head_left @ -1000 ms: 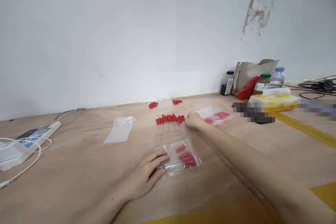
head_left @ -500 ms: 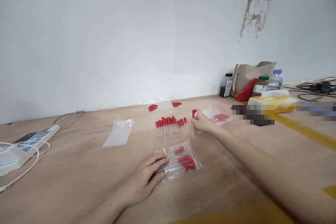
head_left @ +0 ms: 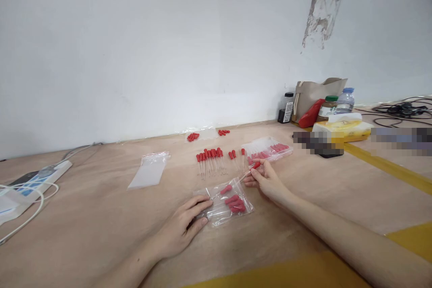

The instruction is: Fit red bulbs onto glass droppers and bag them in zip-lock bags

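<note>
My left hand holds the left end of a clear zip bag, its fingertips on top and the thumb at the lower edge. Several droppers with red bulbs lie inside it. Between the fingers of my right hand is a glass dropper with a red bulb, tilted, its thin tip pointing down-left at the bag's upper right corner. Whether the tip is inside the bag I cannot tell. Beyond the bag lies a row of red-bulb droppers, with a few loose ones to its right.
A filled bag of droppers lies behind my right hand. Another zip bag rests at left. Red bulbs lie near the wall. A power strip is far left; a tissue pack, bottles and a grey bag stand right.
My right hand has brought the dropper from beside the row toward me, to the bag's upper right corner, and the dropper has tipped from upright to slanted. My left hand stays on the bag.
</note>
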A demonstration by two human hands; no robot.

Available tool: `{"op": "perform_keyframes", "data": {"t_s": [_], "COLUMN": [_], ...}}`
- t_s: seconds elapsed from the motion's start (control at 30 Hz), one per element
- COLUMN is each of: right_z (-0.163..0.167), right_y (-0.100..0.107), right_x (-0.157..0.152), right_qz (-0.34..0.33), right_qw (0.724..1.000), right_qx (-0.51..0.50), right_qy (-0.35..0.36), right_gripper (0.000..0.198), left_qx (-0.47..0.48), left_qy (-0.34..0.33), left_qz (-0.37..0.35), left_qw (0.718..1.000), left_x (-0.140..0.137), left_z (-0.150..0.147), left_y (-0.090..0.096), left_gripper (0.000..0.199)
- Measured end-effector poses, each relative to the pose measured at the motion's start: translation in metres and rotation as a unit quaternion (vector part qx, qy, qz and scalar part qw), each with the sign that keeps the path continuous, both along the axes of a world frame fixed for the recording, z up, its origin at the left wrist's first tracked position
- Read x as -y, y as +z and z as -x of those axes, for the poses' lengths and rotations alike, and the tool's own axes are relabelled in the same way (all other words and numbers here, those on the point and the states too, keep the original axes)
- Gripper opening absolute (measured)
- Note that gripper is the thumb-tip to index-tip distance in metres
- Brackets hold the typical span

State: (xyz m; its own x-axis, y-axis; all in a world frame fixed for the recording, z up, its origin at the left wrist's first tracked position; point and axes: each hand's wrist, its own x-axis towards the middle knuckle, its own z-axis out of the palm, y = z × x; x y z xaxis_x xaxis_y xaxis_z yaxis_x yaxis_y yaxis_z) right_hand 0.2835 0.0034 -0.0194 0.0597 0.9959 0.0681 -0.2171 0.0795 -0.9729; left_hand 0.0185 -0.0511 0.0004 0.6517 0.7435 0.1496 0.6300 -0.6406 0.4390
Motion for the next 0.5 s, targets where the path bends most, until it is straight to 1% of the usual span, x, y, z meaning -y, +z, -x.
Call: {"op": "perform_keyframes", "data": {"t_s": [0.07, 0.13, 0.23, 0.3, 0.37, 0.43, 0.5], "right_z": [0.000, -0.004, -0.011, -0.014, -0.014, -0.012, -0.009], "right_y": [-0.001, -0.003, -0.005, -0.006, -0.007, -0.007, -0.007], "right_x": [0.003, 0.004, 0.003, 0.001, 0.002, 0.004, 0.007], "right_qz": [0.009, 0.008, -0.025, -0.072, -0.129, -0.171, -0.182], "right_qw": [0.999, 0.996, 0.978, 0.954, 0.926, 0.905, 0.900], "right_qx": [-0.002, 0.032, 0.163, 0.267, 0.343, 0.382, 0.386], "right_qy": [0.040, 0.077, 0.125, 0.115, 0.089, 0.078, 0.085], "right_gripper": [0.036, 0.032, 0.026, 0.022, 0.020, 0.019, 0.020], "left_qx": [-0.001, -0.003, -0.003, -0.002, -0.001, 0.001, 0.005], "left_qy": [0.003, 0.005, 0.011, 0.014, 0.012, 0.010, 0.008], "left_qz": [-0.003, -0.004, -0.006, -0.007, -0.006, -0.007, -0.010], "left_qw": [1.000, 1.000, 1.000, 1.000, 1.000, 1.000, 1.000], "left_x": [0.000, 0.001, 0.002, 0.002, 0.002, 0.002, 0.003], "left_z": [-0.001, -0.001, -0.001, -0.001, -0.001, -0.001, -0.001], "left_y": [0.000, 0.001, 0.002, 0.002, 0.002, 0.001, 0.001], "left_gripper": [0.036, 0.036, 0.037, 0.038, 0.038, 0.038, 0.037]}}
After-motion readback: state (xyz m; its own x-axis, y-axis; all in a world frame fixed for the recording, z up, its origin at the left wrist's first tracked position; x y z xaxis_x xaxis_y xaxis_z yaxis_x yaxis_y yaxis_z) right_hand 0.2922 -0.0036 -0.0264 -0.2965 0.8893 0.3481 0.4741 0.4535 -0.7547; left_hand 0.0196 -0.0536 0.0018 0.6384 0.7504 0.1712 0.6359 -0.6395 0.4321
